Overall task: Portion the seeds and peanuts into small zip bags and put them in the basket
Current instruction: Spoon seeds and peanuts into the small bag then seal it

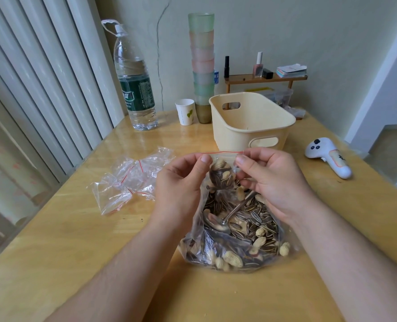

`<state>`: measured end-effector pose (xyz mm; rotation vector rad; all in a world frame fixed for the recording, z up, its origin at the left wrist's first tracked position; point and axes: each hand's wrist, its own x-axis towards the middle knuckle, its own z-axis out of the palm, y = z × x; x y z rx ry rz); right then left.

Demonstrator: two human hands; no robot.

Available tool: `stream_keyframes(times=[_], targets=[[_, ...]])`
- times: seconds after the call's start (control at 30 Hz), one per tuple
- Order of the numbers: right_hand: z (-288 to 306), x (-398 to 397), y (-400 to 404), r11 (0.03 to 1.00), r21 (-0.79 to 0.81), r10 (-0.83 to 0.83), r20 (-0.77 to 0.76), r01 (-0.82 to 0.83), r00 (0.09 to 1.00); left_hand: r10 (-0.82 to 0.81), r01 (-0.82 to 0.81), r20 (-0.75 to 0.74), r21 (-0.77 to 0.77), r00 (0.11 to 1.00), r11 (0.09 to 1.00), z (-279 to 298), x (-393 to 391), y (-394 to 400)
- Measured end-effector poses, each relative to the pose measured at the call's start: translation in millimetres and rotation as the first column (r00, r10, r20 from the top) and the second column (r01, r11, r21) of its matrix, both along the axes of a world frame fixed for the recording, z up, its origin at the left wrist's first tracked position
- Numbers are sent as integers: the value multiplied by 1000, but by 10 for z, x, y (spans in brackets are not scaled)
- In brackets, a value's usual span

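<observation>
Nearest the camera: two bare forearms, reaching forward over the wooden counter [76, 240]. Just beyond them, large clear bag [237, 242] lying on the counter, full of striped sunflower seeds [255, 217] and peanuts [232, 261] in the shell, with a metal spoon [230, 217] resting inside on the seeds.

Above the large bag, held up in the air: small zip bag [223, 175] with a red line along its top edge, already holding some seeds and a few peanuts. Left hand [181, 182] pinching the top edge at its left end between thumb and forefinger, other fingers curled. Right hand [271, 180] pinching the same edge at the right end, thumb and forefinger closed on the plastic, other fingers bent under. Not possible to tell if the zip is fully pressed together.

Left of the large bag, flat on the counter: loose pile of empty zip bags [127, 180], crumpled, with red strips. Behind the large bag, past the hands: cream plastic basket [251, 122] with handle cut-outs; from this view nothing seen inside. Right of the large bag, well apart: white handheld controller [327, 156]. Far behind the large bag, near the wall: water bottle [134, 87], paper cup [185, 111] and tall stack of coloured cups [202, 63], side by side.
</observation>
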<state>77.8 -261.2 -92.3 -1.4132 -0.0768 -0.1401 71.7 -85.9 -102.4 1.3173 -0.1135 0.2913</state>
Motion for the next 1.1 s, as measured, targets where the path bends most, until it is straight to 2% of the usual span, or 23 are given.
stream_keyframes(times=[0.17, 0.33, 0.5, 0.67, 0.83, 1.1], targets=[[-11, 13, 5, 998, -49, -40, 47, 42, 998, -23, 23, 25, 24, 999, 999, 10, -13, -22], [13, -11, 31, 999, -24, 26, 24, -25, 999, -65, 65, 31, -19, 997, 998, 12, -9, -40], [-4, -25, 84, 995, -93, 42, 45, -38, 998, -92, 92, 12, -44, 996, 995, 26, -30, -43], [4, -6, 53, 996, -85, 40, 93, -32, 995, -136, 136, 3, -1, 991, 991, 18, -48, -65], [-1, -5, 42, 998, -46, 54, 82, -50, 995, -108, 107, 14, 46, 994, 993, -3, -33, -63], [-27, -6, 78, 983, -180, 61, 134, -36, 989, -117, 111, 36, 125, 993, 986, 3, -51, -57]])
